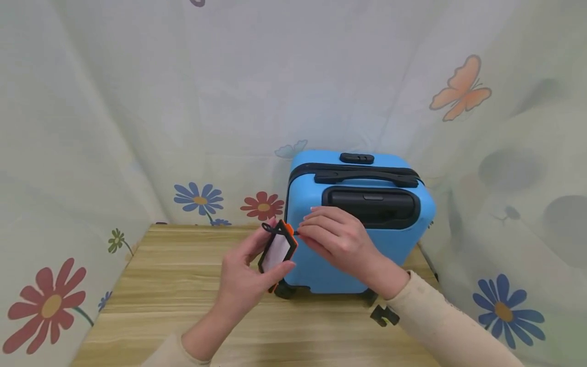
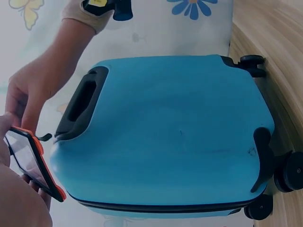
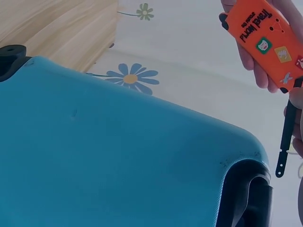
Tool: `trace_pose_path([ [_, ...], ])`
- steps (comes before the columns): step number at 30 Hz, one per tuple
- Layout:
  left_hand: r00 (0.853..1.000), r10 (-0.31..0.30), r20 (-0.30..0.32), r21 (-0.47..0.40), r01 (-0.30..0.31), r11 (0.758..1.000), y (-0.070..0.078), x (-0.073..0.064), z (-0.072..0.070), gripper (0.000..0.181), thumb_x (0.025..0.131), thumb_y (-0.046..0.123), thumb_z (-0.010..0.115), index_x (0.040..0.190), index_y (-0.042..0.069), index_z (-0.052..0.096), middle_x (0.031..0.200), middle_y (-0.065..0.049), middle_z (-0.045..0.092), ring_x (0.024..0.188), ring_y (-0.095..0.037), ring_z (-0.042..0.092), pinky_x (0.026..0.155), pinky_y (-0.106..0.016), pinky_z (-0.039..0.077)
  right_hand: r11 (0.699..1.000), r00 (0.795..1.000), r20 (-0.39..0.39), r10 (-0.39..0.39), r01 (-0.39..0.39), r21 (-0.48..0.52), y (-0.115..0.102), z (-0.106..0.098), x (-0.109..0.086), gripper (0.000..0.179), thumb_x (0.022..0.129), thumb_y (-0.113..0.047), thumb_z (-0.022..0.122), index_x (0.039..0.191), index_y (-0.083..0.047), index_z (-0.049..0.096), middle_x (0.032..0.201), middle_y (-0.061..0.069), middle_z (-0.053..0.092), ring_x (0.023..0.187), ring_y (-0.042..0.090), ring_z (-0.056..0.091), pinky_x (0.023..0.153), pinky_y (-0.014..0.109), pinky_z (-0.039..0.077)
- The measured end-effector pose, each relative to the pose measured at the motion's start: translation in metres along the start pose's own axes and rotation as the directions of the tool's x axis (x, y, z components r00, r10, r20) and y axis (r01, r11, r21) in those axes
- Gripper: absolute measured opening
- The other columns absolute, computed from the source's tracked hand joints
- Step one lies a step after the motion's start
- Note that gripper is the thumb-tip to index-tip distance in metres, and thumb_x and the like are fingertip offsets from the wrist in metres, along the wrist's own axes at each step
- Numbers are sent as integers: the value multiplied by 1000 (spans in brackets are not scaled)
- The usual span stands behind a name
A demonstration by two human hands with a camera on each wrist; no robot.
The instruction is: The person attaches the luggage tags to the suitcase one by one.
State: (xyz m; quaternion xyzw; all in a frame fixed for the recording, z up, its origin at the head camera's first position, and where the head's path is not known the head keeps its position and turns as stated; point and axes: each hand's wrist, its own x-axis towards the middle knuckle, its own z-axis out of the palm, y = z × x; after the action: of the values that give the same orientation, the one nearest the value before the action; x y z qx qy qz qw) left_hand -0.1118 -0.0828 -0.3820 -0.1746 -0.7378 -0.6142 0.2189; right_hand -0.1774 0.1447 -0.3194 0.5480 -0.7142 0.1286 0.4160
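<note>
In the head view my left hand grips a luggage tag by its edges, thumb on the near side. The tag has a pale window in a black frame. Its orange back, printed with "Travel World" and small pictures, faces the right wrist view. My right hand pinches the tag's black strap between thumb and fingers near the tag's end; the strap's free end, with small holes, hangs below the fingers in that view. Just behind both hands stands a blue suitcase, upright on its wheels.
The suitcase has a black carry handle on top and a dark recessed panel below it. It stands on a wood-grain table. Patterned curtains with flowers and butterflies hang behind and at both sides.
</note>
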Motion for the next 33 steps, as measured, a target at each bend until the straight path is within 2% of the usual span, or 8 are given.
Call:
trace_pose_path([
  [6,1000,-15,-23,1,15,1000,4,0,8,78,80,16,97,150,21,64,138,6,72,118,-13,72,98,-34,60,1000,1000,-28,-3,2,-8,0,-1,2,25,85,-13,92,106,-3,82,104,10,81,104,25,76,102,43,59],
  [9,1000,-19,-21,3,19,1000,5,0,11,79,80,18,97,151,21,62,141,6,70,122,-14,71,102,-37,58,1000,1000,-28,-6,5,-12,1,-2,3,25,86,-13,92,106,-3,82,104,10,81,104,25,76,102,43,58],
  [13,1000,10,-6,-6,-10,1000,4,0,12,79,82,16,95,153,22,60,145,6,67,127,-15,69,106,-42,55,1000,999,-35,-19,19,-17,2,-4,4,23,89,-16,90,106,-3,82,105,10,81,104,26,76,101,44,59],
  [15,999,37,-4,-11,-37,999,3,1,11,79,82,13,95,153,22,60,146,6,66,129,-15,68,107,-41,54,1000,999,-36,-23,23,-20,3,-5,5,22,90,-17,88,107,-4,82,105,11,81,105,26,76,101,44,59],
  [18,997,75,6,-19,-75,997,3,5,6,78,84,10,93,153,23,60,149,7,64,133,-15,65,109,-35,52,999,999,-43,-33,32,-21,5,-8,8,21,93,-18,86,108,-3,82,106,11,81,105,28,77,100,44,59],
  [22,991,127,32,3,-127,992,8,16,-11,74,86,6,90,152,22,61,149,6,65,135,-15,64,109,-28,50,999,998,-52,-41,40,-22,7,-9,12,21,94,-19,85,107,-3,82,107,12,81,105,28,77,99,44,60],
  [28,967,245,66,-3,-246,969,17,39,-33,63,85,-6,86,143,13,69,135,-2,74,123,-19,71,103,-31,56,999,998,-57,-37,37,-5,12,-9,14,24,91,-17,88,108,-3,82,108,12,81,105,28,77,98,44,60],
  [33,959,257,115,-40,-254,966,19,48,-38,51,86,-10,84,133,8,75,123,-5,78,113,-21,74,97,-33,60,999,996,-76,-47,46,-5,15,-9,14,24,91,-17,88,109,-3,82,108,12,81,105,28,77,97,44,61],
])
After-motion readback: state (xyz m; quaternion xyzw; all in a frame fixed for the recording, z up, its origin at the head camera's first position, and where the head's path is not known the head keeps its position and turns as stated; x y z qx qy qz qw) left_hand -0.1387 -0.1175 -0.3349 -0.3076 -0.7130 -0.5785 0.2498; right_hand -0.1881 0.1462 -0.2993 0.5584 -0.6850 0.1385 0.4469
